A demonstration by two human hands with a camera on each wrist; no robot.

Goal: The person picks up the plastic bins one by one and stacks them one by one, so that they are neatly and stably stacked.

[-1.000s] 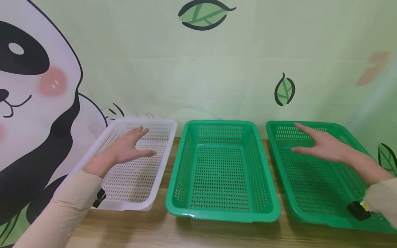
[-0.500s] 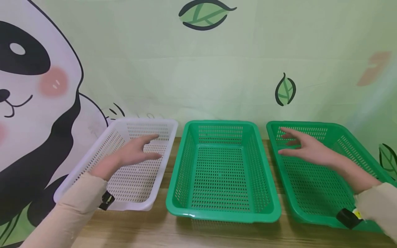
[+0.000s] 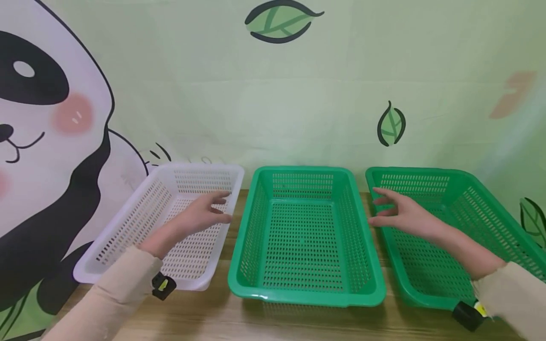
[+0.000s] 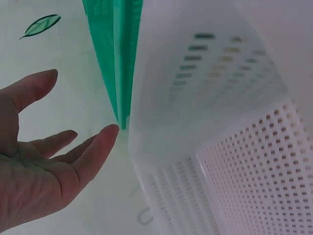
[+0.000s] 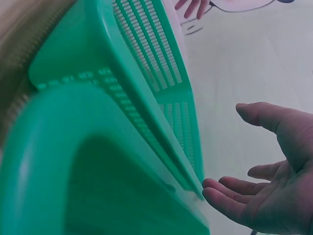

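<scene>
“Hovering where, exactly?”

“With the left hand (image 3: pixel 197 219) above the white basket (image 3: pixel 204 166), by its right rim, and with the right hand (image 3: pixel 405 217) above the right green basket (image 3: pixel 418 171), over its left rim. Either side of the middle green basket (image 3: pixel 307 297).”

“Holding anything?”

“Nothing. With left fingers (image 4: pixel 95 154) apart from the thumb and right fingers (image 5: pixel 225 201) likewise.”

“Touching a rim?”

“Hard to tell, with the nearest rim blurred in the right wrist view.”

“And doing this well?”

“Best, presumably, to match height and pace on both sides, and to lift clear of the rims so as not to drag a basket askew.”

“Then the look of the baskets?”

“White at the left, green in the middle and at the right. Slotted in the walls, pierced across the floor, glossy along the middle front rim. Upright in a row on the wooden desk (image 3: pixel 230 324), with narrow strips of wood between.”
</scene>
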